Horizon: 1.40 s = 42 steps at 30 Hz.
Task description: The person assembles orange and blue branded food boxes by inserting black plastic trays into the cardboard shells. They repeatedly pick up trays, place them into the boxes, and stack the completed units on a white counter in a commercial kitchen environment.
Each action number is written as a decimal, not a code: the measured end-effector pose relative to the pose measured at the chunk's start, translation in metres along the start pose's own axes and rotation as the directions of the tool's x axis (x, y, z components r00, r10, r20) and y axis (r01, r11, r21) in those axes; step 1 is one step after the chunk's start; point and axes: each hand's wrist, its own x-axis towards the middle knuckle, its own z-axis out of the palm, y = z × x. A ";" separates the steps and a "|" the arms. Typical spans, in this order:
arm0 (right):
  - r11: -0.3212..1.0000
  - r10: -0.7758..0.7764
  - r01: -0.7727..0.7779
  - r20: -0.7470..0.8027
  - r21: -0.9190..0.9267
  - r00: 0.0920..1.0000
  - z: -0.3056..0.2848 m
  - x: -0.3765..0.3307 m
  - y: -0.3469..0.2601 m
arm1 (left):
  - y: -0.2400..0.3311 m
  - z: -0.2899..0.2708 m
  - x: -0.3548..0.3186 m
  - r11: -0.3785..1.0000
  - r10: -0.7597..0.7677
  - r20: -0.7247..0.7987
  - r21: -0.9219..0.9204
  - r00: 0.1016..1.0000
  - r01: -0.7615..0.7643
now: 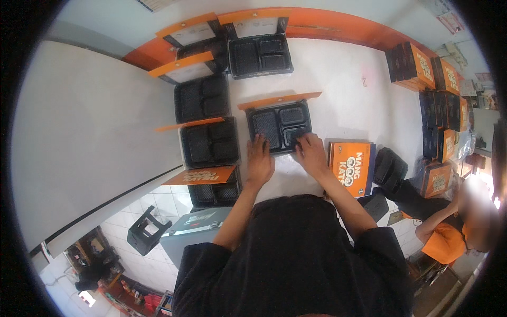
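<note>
White counter (343,84); left hand (260,161), right hand (312,154) touching open black tray (280,126).

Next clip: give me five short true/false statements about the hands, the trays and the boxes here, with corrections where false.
1. Both hands rest on the open box with the black tray in front of the person. True: left hand, right hand.
2. That tray holds food. False: its compartments look empty.
3. A closed orange box lies right of the right hand. True.
4. The open boxes at left have green lids. False: orange.
5. Nobody else is visible. False: a person in orange is at lower right.
</note>
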 end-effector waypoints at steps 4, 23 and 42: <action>0.995 -0.094 0.094 -0.029 -0.015 0.995 -0.005 -0.008 0.018 | 0.011 -0.024 0.019 0.999 -0.002 -0.023 0.041 1.000 0.003; 0.949 0.300 -0.316 -0.265 -0.019 0.916 -0.130 -0.120 0.101 | -0.043 0.005 0.112 0.963 -0.090 -0.256 0.225 0.962 0.150; 0.739 0.597 -0.666 -0.359 -0.101 0.717 -0.102 -0.197 0.222 | 0.057 -0.032 -0.027 0.958 0.058 -0.134 -0.272 0.989 -0.093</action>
